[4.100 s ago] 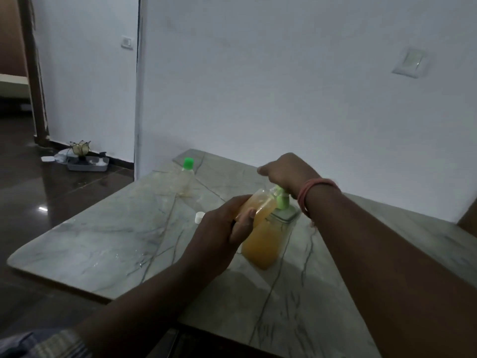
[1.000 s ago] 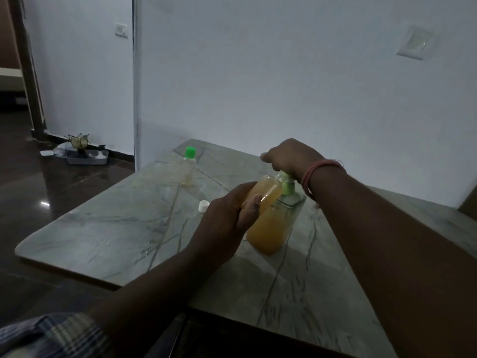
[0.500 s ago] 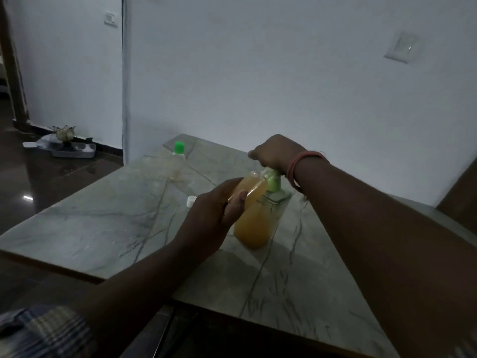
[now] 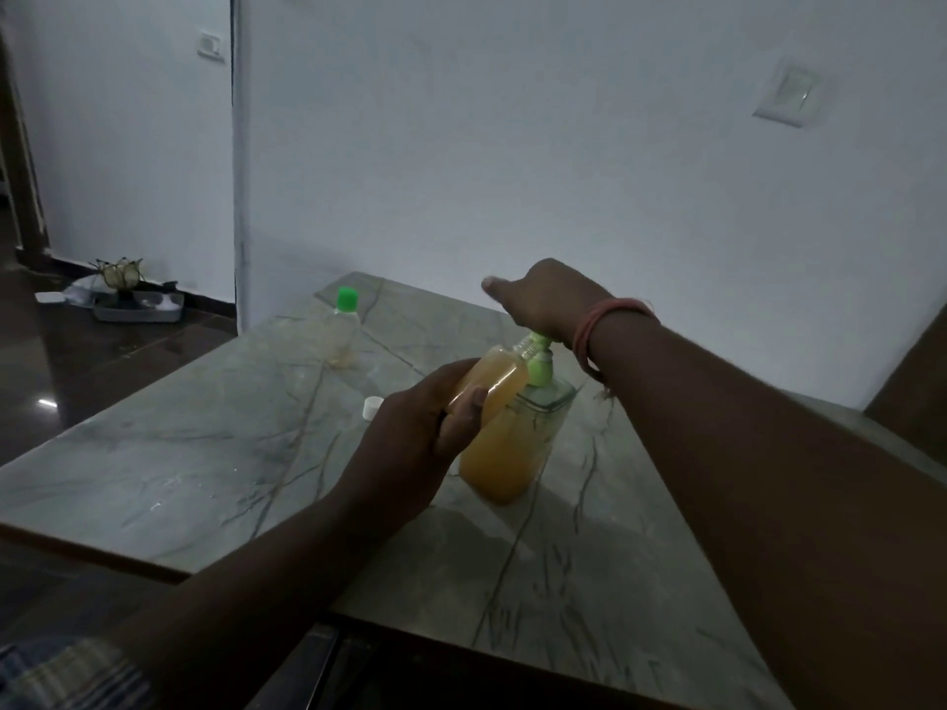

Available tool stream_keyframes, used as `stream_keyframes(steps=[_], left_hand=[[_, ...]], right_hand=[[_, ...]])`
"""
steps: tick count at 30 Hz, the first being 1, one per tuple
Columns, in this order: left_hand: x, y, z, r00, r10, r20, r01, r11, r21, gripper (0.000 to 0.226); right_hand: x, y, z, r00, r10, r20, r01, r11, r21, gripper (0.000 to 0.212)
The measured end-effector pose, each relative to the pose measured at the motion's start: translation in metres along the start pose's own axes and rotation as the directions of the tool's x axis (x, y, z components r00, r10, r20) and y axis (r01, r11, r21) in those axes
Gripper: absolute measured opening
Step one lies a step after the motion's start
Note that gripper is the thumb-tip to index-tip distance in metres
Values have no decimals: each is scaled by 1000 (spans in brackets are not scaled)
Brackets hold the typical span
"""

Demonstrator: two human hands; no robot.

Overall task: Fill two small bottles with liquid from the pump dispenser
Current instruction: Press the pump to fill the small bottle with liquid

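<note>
While the left hand (image 4: pixel 410 443) wraps closed around a small bottle (image 4: pixel 494 384) already showing orange liquid through most of its body, the risk sits at the neck: it is held tilted, mouth up against the green spout of the pump dispenser (image 4: pixel 512 443), and any slip of that angle would send the next squirt down the outside of the bottle and onto the marble table (image 4: pixel 179 453). The right hand (image 4: pixel 548 304) lies over the green pump head, pressing with the palm and heel (whether its fingers curl round the head or just rest I cannot tell — they are turned away from the camera). A hard push could tip or skid the dispenser, since nothing but that downward press steadies it. Overfilling looks like the nearer danger, judging by how full the bottle appears.

Further back on the table stands the second small bottle (image 4: pixel 342 327), upright with its green cap on and seemingly almost empty — so half the job probably remains. A loose white cap (image 4: pixel 372 406) lies just left of the left hand, near enough to be knocked off by a wrist. Nothing stands between the hands and the far bottle. On the floor to the left lies a tray of clutter (image 4: pixel 136 297), well apart.
</note>
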State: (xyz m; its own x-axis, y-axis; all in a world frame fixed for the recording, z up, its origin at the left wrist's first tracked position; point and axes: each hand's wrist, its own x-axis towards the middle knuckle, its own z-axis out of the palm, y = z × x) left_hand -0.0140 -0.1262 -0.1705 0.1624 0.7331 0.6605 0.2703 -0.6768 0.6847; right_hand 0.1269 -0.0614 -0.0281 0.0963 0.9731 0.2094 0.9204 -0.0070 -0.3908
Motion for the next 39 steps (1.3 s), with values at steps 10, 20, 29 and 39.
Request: stream_keyframes(steps=[10,20,29,39], left_hand=[[-2,4,-2,1000,13,9,-12,1000,-17,49],[-1,4,-4,1000,15,11,-15,1000,2,50],[-1,2,-2,1000,-3,16,3,1000,-14,53],[1,-4,0,1000,-18,24,18,1000,15,53]], right_hand=[[-2,-5,-2,999,20,37,-19,999,-38,38],[-4,-9,-2,999,34,42,-31,998,-61,36],[-6,-4,5,997,78,-8,-78,996,-33,33],[-2,0,7,996,88,-4,-88,996,30,34]])
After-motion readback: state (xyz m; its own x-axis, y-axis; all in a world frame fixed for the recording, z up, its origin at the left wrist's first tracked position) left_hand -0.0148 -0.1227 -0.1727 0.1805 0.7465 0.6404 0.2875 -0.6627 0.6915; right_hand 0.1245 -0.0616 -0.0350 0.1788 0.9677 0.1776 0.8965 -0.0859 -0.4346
